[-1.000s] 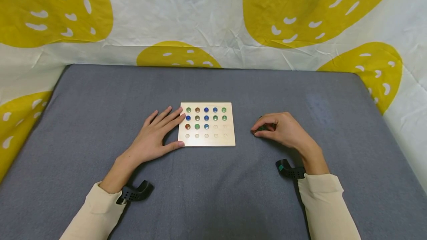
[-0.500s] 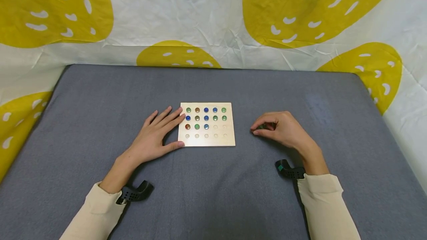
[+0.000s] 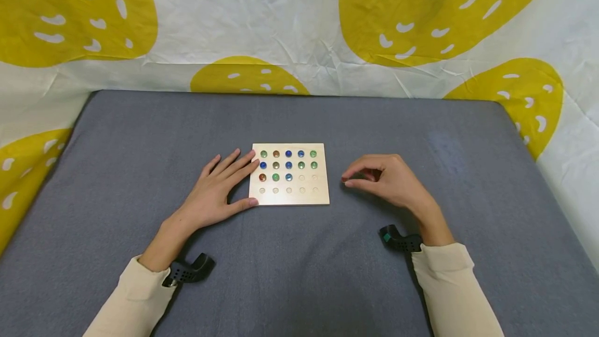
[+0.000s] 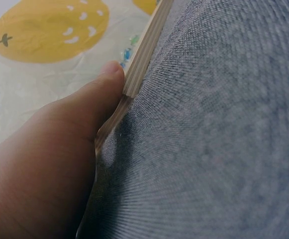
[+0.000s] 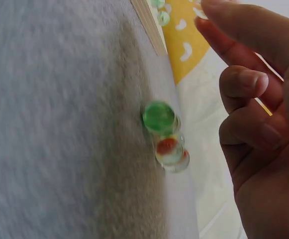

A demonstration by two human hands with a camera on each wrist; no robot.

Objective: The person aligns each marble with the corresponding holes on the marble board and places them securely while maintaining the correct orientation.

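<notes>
A pale wooden board point(image 3: 290, 199) with rows of round hollows lies on the table. Green, blue and brownish glass marbles fill its two far rows and part of the third. My left hand point(image 3: 212, 191) rests with spread fingers on the board's left side; in the left wrist view its thumb point(image 4: 112, 74) touches the board's edge. My right hand point(image 3: 390, 178) is just right of the board, thumb and index finger pinching a clear marble point(image 5: 200, 13), mostly cut off by the frame. Beneath that hand, a green marble point(image 5: 158, 117) and several red-and-clear marbles point(image 5: 169, 149) lie on the cloth.
Grey cloth point(image 3: 299, 264) covers the table. Behind it hangs a white curtain point(image 3: 248, 14) with yellow fruit shapes. Each wrist wears a black camera mount, the left one point(image 3: 192, 268) and the right one point(image 3: 400, 239) both near the cloth.
My right hand has lifted slightly and moved left towards the board, away from the loose marbles. The left hand and the board have stayed in place.
</notes>
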